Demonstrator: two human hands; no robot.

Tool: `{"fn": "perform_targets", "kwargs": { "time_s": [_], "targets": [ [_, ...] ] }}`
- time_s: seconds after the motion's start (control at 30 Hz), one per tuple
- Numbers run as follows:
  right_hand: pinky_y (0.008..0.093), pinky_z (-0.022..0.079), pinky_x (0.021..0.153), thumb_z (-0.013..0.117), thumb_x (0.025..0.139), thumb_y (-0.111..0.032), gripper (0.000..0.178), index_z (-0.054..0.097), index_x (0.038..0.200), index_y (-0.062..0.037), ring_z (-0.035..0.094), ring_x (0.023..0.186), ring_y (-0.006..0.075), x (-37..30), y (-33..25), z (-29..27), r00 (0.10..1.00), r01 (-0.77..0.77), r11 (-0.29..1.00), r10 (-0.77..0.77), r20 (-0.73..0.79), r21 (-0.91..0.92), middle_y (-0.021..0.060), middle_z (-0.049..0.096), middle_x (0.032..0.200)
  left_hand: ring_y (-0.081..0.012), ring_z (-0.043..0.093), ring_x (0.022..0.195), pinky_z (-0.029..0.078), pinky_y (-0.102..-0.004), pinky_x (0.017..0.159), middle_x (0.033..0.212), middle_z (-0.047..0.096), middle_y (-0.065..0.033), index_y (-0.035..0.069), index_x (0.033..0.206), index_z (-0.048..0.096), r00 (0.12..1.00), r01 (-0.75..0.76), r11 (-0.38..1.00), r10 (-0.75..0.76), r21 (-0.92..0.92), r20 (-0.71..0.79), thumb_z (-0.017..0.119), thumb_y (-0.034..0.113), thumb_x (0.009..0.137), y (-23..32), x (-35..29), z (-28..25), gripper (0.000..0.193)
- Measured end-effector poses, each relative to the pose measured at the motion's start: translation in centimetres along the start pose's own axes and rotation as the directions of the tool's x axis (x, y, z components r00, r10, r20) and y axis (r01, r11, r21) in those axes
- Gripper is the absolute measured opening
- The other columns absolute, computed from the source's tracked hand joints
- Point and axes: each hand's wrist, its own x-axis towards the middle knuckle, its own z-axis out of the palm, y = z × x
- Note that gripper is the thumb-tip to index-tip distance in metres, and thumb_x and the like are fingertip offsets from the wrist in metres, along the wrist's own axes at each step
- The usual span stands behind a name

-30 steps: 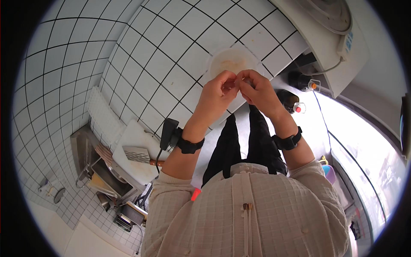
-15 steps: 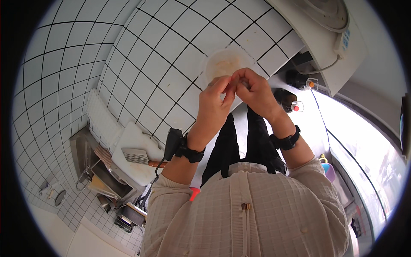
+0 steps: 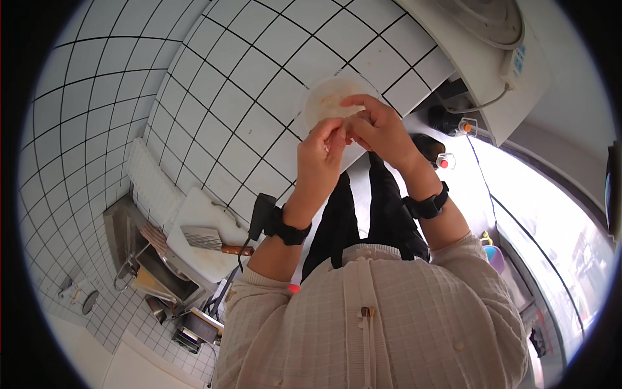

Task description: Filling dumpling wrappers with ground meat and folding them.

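Both hands meet just over the near edge of a round, pale, translucent bowl (image 3: 308, 107) on the white tiled counter (image 3: 259, 71). Pale contents with brownish bits show inside the bowl. My left hand (image 3: 321, 148) is closed, thumb and fingers pinched together. Against its fingertips presses my right hand (image 3: 385, 137), its thumb and fingers bent inward and its index finger reaching over the bowl. Something small seems to sit between the fingertips, too hidden to name. Each wrist wears a black strap, the left one with a black box on it.
A cleaver (image 3: 202, 238) with a brown handle lies on a white cutting board (image 3: 197, 211) at the left, beside a sink (image 3: 162, 275). Two dark bottles, one with an orange cap (image 3: 466, 128) and one with a red cap (image 3: 444, 163), stand right of the counter. A power strip (image 3: 516, 61) lies at upper right.
My right index finger has lifted and stretched out over the bowl. The fingertips of both hands have shifted slightly down and stay together.
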Motion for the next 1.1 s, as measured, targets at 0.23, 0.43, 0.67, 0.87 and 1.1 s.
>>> {"fn": "perform_targets", "kwargs": {
  "time_s": [0.23, 0.43, 0.67, 0.87, 1.1],
  "targets": [
    [0.0246, 0.04, 0.051, 0.064, 0.088, -0.019, 0.026, 0.06, 0.107, -0.0016, 0.05, 0.054, 0.0069, 0.0, -1.6, -0.2, 0.998, -0.007, 0.98, -0.005, -0.062, -0.2, 0.0043, 0.058, 0.062, -0.0152, 0.064, 0.086, 0.051, -0.0288, 0.083, 0.097, 0.066, -0.0092, 0.0, 0.105, 0.058, 0.955, 0.288, 0.827, -0.284, -0.484, 0.082, 0.063, 0.01, 0.094, 0.6, 0.9, -1.9, 0.016],
    [0.0193, 0.033, 0.047, 0.065, 0.09, -0.014, 0.015, 0.065, 0.096, -0.0009, 0.043, 0.053, 0.0035, 0.5, -2.6, 0.7, 0.989, -0.121, 0.986, 0.111, 0.095, 0.114, -0.0007, 0.058, 0.068, -0.0114, 0.062, 0.084, 0.049, -0.0236, 0.077, 0.098, 0.064, -0.0069, 0.0, 0.103, 0.058, 0.994, 0.103, 0.956, -0.104, -0.275, 0.011, 0.065, 0.004, 0.091, 0.9, 0.7, -2.1, 0.015],
    [0.0191, 0.031, 0.047, 0.065, 0.087, -0.008, 0.011, 0.063, 0.093, -0.0001, 0.043, 0.054, 0.003, 0.2, -1.9, 1.5, 0.995, -0.092, 0.977, 0.095, -0.008, 0.192, -0.0022, 0.054, 0.067, -0.0124, 0.062, 0.087, 0.053, -0.0262, 0.079, 0.103, 0.063, -0.0089, -0.002, 0.099, 0.057, 0.995, 0.094, 0.974, -0.085, -0.205, 0.052, 0.064, -0.002, 0.09, 1.1, 0.7, -3.2, 0.011],
    [0.0195, 0.033, 0.048, 0.065, 0.085, -0.007, 0.009, 0.063, 0.092, -0.0009, 0.043, 0.055, 0.0028, -1.6, -1.3, 3.8, 0.987, -0.061, 0.972, 0.092, -0.129, 0.229, -0.003, 0.053, 0.067, -0.0125, 0.064, 0.082, 0.054, -0.0253, 0.075, 0.096, 0.065, -0.0078, -0.002, 0.097, 0.057, 0.99, 0.035, 0.975, -0.004, -0.218, 0.138, 0.065, 0.0, 0.089, 0.3, 0.9, -4.7, 0.011],
    [0.0204, 0.036, 0.05, 0.066, 0.081, -0.006, 0.008, 0.061, 0.086, -0.0022, 0.043, 0.056, 0.0021, -3.1, 0.1, 7.0, 0.912, 0.136, 0.991, -0.125, -0.392, -0.001, -0.003, 0.053, 0.065, -0.0129, 0.066, 0.08, 0.054, -0.0263, 0.077, 0.088, 0.065, -0.0073, -0.002, 0.097, 0.057, 0.975, 0.14, 0.956, -0.088, -0.259, 0.203, 0.065, 0.004, 0.09, 1.3, 0.8, -6.3, 0.012]
  ]
}}
